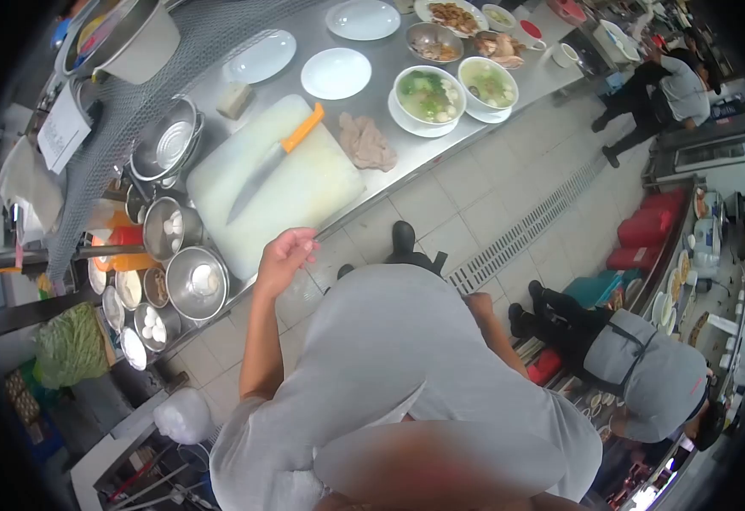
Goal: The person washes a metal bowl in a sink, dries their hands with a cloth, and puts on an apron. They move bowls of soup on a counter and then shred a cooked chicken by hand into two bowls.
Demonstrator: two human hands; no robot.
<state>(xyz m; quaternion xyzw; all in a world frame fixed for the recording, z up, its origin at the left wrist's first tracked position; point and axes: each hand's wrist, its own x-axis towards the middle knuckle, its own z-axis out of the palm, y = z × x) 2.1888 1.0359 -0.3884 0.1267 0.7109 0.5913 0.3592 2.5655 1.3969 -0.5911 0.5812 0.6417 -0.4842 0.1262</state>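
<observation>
My left hand (285,257) is raised just off the near edge of the counter, beside the cutting board (321,175). Its fingers are loosely bent and somewhat apart, and I see nothing in them. My right hand (478,303) hangs low by my side, mostly hidden past my shirt, so its fingers do not show clearly. On the pale board lies a knife (261,180) with an orange handle, pointing toward the near left. A crumpled brown cloth (367,143) rests at the board's right edge. Neither hand touches these things.
Right along the steel counter stand two bowls of soup (428,94) and white plates (336,73). Metal bowls (197,284) and a pot with white round items (174,228) stand left. Two co-workers (645,366) (683,89) are on the right, near a floor drain (521,223).
</observation>
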